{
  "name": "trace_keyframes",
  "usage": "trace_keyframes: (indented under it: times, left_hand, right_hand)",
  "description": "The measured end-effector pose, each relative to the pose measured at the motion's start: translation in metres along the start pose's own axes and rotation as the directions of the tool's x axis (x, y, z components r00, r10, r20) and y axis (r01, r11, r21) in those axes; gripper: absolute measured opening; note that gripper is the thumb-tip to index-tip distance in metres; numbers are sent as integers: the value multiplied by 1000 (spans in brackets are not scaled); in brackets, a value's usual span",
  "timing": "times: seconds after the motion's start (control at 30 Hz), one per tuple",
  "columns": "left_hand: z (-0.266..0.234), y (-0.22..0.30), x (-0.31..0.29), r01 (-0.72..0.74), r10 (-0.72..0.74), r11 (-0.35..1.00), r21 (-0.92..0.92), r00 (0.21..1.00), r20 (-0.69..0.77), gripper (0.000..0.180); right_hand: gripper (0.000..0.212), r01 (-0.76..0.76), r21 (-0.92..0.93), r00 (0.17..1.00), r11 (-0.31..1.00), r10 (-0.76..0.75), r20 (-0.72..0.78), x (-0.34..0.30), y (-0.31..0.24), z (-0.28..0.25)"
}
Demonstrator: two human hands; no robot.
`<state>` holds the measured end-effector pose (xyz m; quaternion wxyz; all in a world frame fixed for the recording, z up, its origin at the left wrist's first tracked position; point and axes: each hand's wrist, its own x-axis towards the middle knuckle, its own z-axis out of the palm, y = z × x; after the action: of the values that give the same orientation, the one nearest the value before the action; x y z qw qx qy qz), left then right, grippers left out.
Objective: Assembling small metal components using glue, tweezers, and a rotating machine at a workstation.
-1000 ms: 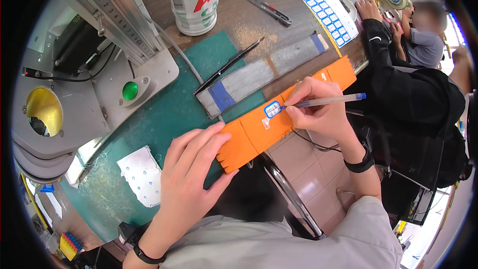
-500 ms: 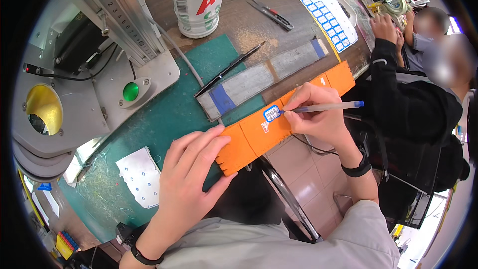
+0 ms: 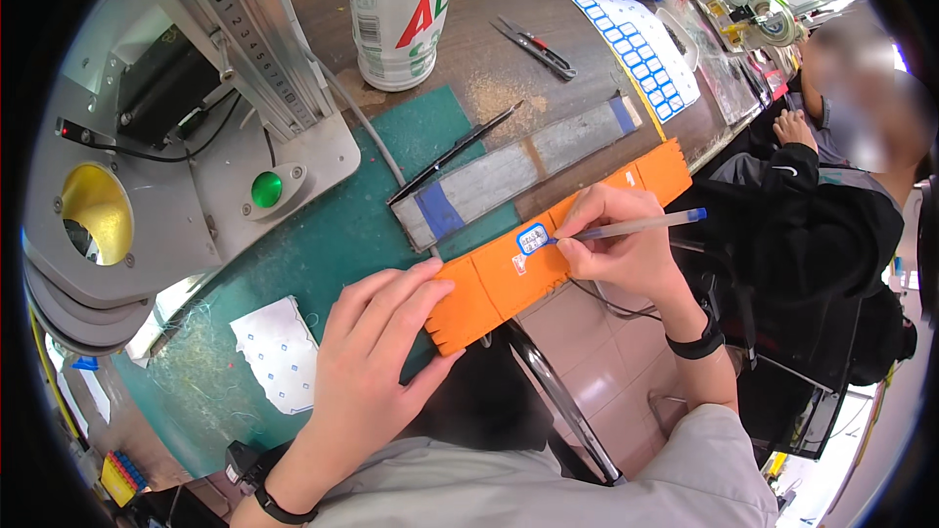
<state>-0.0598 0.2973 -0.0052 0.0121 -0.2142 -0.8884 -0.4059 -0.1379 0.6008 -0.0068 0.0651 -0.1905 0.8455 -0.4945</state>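
Observation:
A long flat orange strip [image 3: 489, 288] with notched ends reaches over the table's near edge. My left hand [image 3: 377, 352] grips its left end, fingers on top and thumb along the lower edge. Between the fingers of my right hand [image 3: 621, 249] is a ballpoint pen [image 3: 650, 223] with a clear barrel and blue end cap. Its tip meets the edge of a small blue-bordered white sticker [image 3: 531, 240] on the strip. Handwriting marks the sticker. Just below it sits a smaller white and red tag [image 3: 519, 264].
Beyond the strip lie a grey metal bar [image 3: 533, 161] with blue tape, a black pen [image 3: 455, 154], thread snips [image 3: 535, 47] and a sticker sheet [image 3: 636, 54]. A white bottle [image 3: 401, 15] stands behind. A machine [image 3: 284, 147] fills the left; a co-worker [image 3: 812, 196] sits right.
The whole view has shifted slightly. My hands keep their holds on the strip and pen, the pen tip still at the sticker. The co-worker's dark-sleeved arm has drawn back from the table.

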Motion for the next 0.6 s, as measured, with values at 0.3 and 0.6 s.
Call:
trace_keyframes:
  times: [0.3, 0.6]
  left_hand:
    - [0, 0, 0, 1, -1, 1000, -1, 1000, -4, 69]
    - [-1, 0, -1, -7, 7, 1000, -8, 1000, -5, 69]
  right_hand:
    - [12, -33, -2, 999, 999, 33, -32, 1, 3, 0]
    - [12, -32, 10, 999, 999, 32, -34, 1, 1, 3]
